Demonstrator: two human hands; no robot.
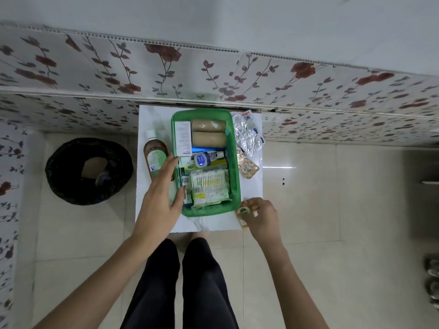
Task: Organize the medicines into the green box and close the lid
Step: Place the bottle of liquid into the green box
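The green box (235,162) stands open on a small white table (206,225), filled with two tan bandage rolls (208,132), a white carton (183,138), a small blue jar (202,159), tubes and a pack of cotton swabs (209,184). My left hand (160,197) rests open on the box's left wall, fingers spread. A brown bottle with a green label (155,157) lies just left of the box. My right hand (263,216) pinches a small green-and-tan packet (243,213) at the table's front right corner. No lid is visible.
Silver blister strips (248,135) and a gold blister strip (248,167) lie right of the box. A clear bottle (154,122) lies at the table's back left. A black-lined bin (89,170) stands on the floor to the left. A floral wall is behind.
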